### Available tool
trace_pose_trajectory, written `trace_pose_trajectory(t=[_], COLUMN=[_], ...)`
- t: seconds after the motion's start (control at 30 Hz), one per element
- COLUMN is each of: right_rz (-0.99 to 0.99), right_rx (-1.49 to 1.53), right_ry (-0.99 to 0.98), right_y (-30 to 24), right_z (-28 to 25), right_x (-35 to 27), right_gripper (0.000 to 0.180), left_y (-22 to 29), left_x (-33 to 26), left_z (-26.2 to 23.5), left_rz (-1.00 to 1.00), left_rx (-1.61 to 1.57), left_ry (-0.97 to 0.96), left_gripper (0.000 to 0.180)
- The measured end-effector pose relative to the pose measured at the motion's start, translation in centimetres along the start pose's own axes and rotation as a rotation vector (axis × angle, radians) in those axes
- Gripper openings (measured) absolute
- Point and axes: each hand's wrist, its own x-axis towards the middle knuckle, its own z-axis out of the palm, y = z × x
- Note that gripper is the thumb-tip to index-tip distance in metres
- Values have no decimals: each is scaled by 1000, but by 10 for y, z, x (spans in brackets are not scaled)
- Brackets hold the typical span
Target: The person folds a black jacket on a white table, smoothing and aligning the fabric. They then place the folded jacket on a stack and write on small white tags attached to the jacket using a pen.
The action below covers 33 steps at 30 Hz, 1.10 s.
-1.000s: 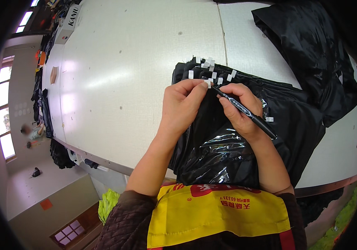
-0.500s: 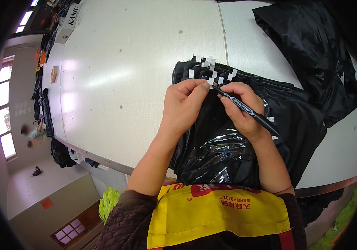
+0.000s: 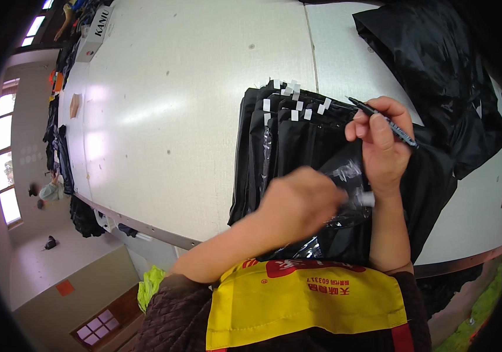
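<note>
My right hand (image 3: 387,146) holds a black marker pen (image 3: 383,120), its bare tip pointing up and left above the pile. Lower and to the left, my left hand (image 3: 300,202) is blurred by motion, its fingers curled on a shiny black garment piece (image 3: 347,167). That piece is folded over toward my right wrist, and a smeared white tag (image 3: 367,199) shows on it. Under both hands lies a stack of black garment pieces (image 3: 298,138). Several small white tags (image 3: 295,115) stick out along the stack's far edge.
A large black glossy bundle (image 3: 432,76) lies at the far right of the white table (image 3: 163,117). A white box (image 3: 94,32) and a small wooden block (image 3: 75,105) sit toward the left edge. Another person (image 3: 51,190) is beyond the table at far left.
My left hand has left the tag at the far edge and swept toward me, folding the top piece over. My right hand has lifted the pen up and to the right.
</note>
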Motion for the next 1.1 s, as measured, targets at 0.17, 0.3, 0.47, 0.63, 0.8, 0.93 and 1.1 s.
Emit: trace_pose_trajectory(t=[0.17, 0.3, 0.47, 0.63, 0.8, 0.93, 1.1], right_rz=[265, 200, 211, 197, 128, 107, 78], right_rx=[-151, -347, -384, -394, -431, -479, -582], right_ry=[-18, -58, -66, -52, -64, -74, -119], right_y=[11, 32, 33, 31, 34, 34, 31], right_z=[-3, -4, -7, -4, -7, -6, -2], right_x=[-4, -8, -8, -9, -12, -12, -12], right_gripper=[19, 18, 20, 20, 18, 18, 18], left_y=[26, -1, -38, -36, -38, -52, -55], left_x=[-18, -1, 27, 30, 44, 51, 58], left_z=[41, 11, -28, -29, -33, -33, -45], left_rz=[304, 171, -274, -362, -518, -597, -777], left_rx=[278, 54, 641, 549, 245, 54, -197], left_ry=[-275, 7, 209, 198, 154, 109, 45], left_gripper=[23, 20, 27, 24, 23, 22, 23])
